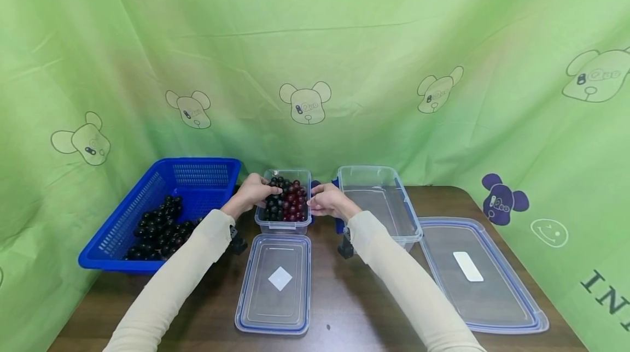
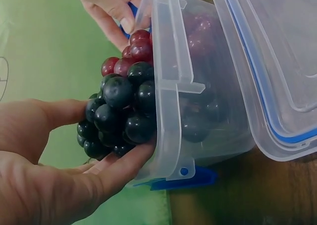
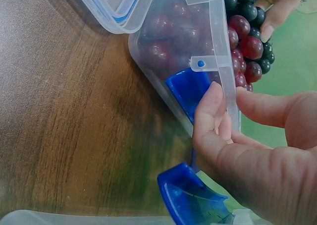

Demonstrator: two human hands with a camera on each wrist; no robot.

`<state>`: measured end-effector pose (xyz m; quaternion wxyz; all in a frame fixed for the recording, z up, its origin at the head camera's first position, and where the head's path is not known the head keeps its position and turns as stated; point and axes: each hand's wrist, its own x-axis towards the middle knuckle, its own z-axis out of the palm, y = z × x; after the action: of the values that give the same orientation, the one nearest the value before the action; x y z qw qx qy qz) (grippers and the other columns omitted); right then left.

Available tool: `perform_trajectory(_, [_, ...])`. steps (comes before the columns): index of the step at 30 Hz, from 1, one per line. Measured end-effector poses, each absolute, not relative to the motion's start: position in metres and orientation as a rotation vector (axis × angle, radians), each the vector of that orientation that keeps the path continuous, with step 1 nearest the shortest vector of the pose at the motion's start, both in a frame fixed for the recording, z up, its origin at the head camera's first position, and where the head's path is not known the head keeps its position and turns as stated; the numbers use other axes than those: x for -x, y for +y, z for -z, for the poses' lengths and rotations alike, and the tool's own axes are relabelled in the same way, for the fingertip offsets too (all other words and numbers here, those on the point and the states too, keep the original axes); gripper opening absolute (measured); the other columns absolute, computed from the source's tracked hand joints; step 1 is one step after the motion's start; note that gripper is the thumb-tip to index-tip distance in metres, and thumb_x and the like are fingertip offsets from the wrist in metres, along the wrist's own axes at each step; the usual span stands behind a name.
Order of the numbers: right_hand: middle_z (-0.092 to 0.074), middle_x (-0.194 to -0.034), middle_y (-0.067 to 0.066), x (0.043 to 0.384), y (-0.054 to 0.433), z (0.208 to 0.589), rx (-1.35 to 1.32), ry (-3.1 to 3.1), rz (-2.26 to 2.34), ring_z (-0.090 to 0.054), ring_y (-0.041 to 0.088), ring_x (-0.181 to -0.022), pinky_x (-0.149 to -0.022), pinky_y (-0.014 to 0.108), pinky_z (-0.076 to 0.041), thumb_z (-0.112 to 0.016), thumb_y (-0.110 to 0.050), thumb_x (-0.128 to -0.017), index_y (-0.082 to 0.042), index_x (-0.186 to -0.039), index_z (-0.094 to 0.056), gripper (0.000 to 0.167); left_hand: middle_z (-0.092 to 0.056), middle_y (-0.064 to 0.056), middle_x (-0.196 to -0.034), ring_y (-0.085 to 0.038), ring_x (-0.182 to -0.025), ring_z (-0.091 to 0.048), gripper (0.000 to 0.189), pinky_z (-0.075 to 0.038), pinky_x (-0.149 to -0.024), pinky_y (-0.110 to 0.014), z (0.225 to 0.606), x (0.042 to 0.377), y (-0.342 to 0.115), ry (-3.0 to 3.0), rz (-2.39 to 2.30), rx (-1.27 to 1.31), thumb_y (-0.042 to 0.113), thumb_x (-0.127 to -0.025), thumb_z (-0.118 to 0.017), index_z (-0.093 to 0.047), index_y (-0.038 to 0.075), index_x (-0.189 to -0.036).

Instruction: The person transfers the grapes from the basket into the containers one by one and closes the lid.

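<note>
Left fingers point(image 2: 124, 169) cupped round black grapes point(image 2: 109, 117), right fingers point(image 3: 207, 117) apparently pinching the tub's rim point(image 3: 224, 41), forearms point(image 1: 179, 270) converging

Bare bench point(image 1: 346, 303) leaves a lane between small lid point(image 1: 273, 303) and right sleeve point(image 1: 408, 281); toward the far edge, right fingers point(image 3: 205, 121) and blue latch point(image 3: 185, 193) narrow the gap between small container point(image 1: 284, 227) and large container point(image 1: 379, 204).

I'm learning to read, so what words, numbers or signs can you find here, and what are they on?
"IN", then a cut-off letter: on the green curtain, right edge.
Smiley face, a sign without words: also on the curtain.
Tiny writing on the mouse-like heads: too blurred to read surely.
White diamond and white rectangle on the lids: no readable writing.
Small clear box: no readable words.
</note>
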<state>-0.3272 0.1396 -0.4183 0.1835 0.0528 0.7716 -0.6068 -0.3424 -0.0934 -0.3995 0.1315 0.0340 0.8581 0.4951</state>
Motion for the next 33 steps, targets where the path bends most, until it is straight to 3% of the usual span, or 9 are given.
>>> perform_trajectory(2, [-0.068, -0.122, 0.029, 0.327, 0.139, 0.418, -0.149, 2.180, 1.708, -0.073, 0.030, -0.098, -0.096, 0.040, -0.063, -0.060, 0.012, -0.095, 0.012, -0.152, -0.039, 0.060, -0.068, -0.020, -0.116, -0.007, -0.046, -0.036, 0.022, -0.064, -0.090, -0.047, 0.399, 0.342, -0.092, 2.527, -1.393, -0.103, 0.023, -0.099, -0.074, -0.070, 0.004, -0.088])
perform_trajectory(3, [-0.068, -0.122, 0.029, 0.327, 0.139, 0.418, -0.151, 2.179, 1.708, -0.073, 0.029, -0.098, -0.097, 0.040, -0.063, -0.060, 0.012, -0.095, 0.011, -0.152, -0.040, 0.061, -0.067, -0.013, -0.095, -0.008, -0.046, -0.037, 0.029, -0.065, -0.086, -0.045, 0.399, 0.342, -0.091, 2.555, -1.363, -0.102, 0.023, -0.099, -0.074, -0.063, 0.010, -0.076])
perform_trajectory(5, [-0.067, -0.125, 0.029, 0.327, 0.139, 0.420, -0.165, 2.175, 1.710, -0.072, 0.028, -0.098, -0.100, 0.041, -0.061, -0.061, 0.012, -0.096, 0.010, -0.152, -0.041, 0.060, -0.049, 0.000, -0.064, -0.009, -0.045, -0.040, 0.045, -0.064, -0.074, -0.038, 0.398, 0.342, -0.088, 2.620, -1.273, -0.103, 0.025, -0.098, -0.075, -0.048, 0.018, -0.063])
perform_trajectory(7, [-0.067, -0.124, 0.028, 0.327, 0.138, 0.421, -0.174, 2.168, 1.715, -0.070, 0.025, -0.094, -0.101, 0.042, -0.061, -0.061, 0.012, -0.096, 0.009, -0.152, -0.041, 0.060, -0.031, 0.006, -0.053, -0.010, -0.044, -0.037, 0.056, -0.055, -0.058, -0.031, 0.397, 0.341, -0.086, 2.683, -1.167, -0.113, 0.027, -0.098, -0.075, -0.035, 0.020, -0.060])
perform_trajectory(11, [-0.067, -0.123, 0.027, 0.328, 0.138, 0.422, -0.186, 2.172, 1.713, -0.068, 0.021, -0.088, -0.100, 0.041, -0.062, -0.061, 0.012, -0.095, 0.009, -0.153, -0.041, 0.061, -0.031, 0.007, -0.050, -0.010, -0.044, -0.032, 0.057, -0.034, -0.048, -0.028, 0.395, 0.341, -0.081, 2.816, -0.956, -0.183, 0.031, -0.097, -0.075, -0.037, 0.019, -0.057])
perform_trajectory(16, [-0.066, -0.129, 0.029, 0.329, 0.139, 0.420, -0.182, 2.177, 1.703, -0.068, 0.022, -0.089, -0.101, 0.041, -0.061, -0.060, 0.012, -0.096, 0.008, -0.154, -0.040, 0.061, -0.028, 0.007, -0.051, -0.010, -0.045, -0.028, 0.058, -0.032, -0.048, -0.026, 0.392, 0.342, -0.078, 2.895, -0.796, -0.242, 0.033, -0.097, -0.075, -0.036, 0.019, -0.056])
perform_trajectory(27, [-0.068, -0.123, 0.026, 0.326, 0.138, 0.417, -0.175, 2.171, 1.702, -0.068, 0.020, -0.087, -0.101, 0.041, -0.061, -0.059, 0.013, -0.095, 0.009, -0.154, -0.039, 0.063, -0.027, 0.007, -0.049, -0.010, -0.044, -0.023, 0.060, -0.028, -0.048, -0.027, 0.391, 0.348, -0.088, 2.790, -0.866, -0.255, 0.033, -0.103, -0.066, -0.037, 0.020, -0.052])
perform_trajectory(33, [-0.068, -0.123, 0.026, 0.328, 0.138, 0.417, -0.173, 2.173, 1.699, -0.067, 0.020, -0.087, -0.100, 0.040, -0.061, -0.059, 0.013, -0.095, 0.008, -0.154, -0.039, 0.063, -0.032, 0.007, -0.051, -0.009, -0.046, -0.024, 0.054, -0.026, -0.049, -0.026, 0.383, 0.348, -0.091, 2.799, -0.910, -0.292, 0.032, -0.104, -0.064, -0.048, 0.017, -0.055])
